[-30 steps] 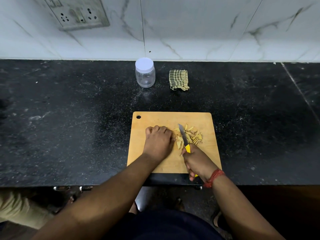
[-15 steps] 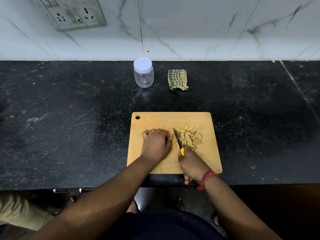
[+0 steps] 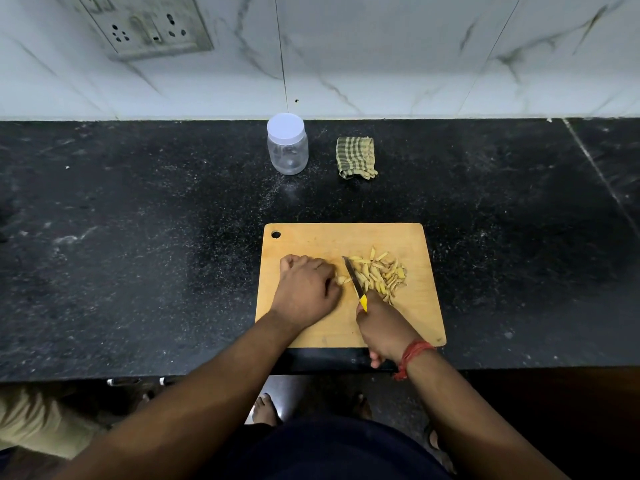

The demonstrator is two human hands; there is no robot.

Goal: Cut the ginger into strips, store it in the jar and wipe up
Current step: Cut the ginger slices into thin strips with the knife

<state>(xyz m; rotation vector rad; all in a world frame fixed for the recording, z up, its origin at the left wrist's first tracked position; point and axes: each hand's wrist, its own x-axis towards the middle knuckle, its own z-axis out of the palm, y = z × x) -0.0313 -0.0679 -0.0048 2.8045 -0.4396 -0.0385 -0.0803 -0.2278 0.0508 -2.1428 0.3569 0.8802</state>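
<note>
A wooden cutting board (image 3: 311, 242) lies on the black counter near its front edge. A pile of pale yellow ginger strips (image 3: 381, 275) sits on the board's right half. My left hand (image 3: 306, 289) rests on the board with curled fingers, holding a small piece of ginger (image 3: 341, 279) at its fingertips. My right hand (image 3: 384, 329) grips the yellow handle of a knife (image 3: 353, 279), whose blade stands between the held piece and the pile. A clear plastic jar (image 3: 287, 147) with a white lid, shut, stands at the back of the counter.
A folded green checked cloth (image 3: 356, 157) lies to the right of the jar. The black counter (image 3: 138, 237) extends wide on both sides of the board. A marble wall with a socket plate (image 3: 149, 29) rises behind. Bare feet show below the counter edge.
The knife blade has shifted left, away from the pile and next to my left hand's fingertips. My left hand has edged slightly left on the board.
</note>
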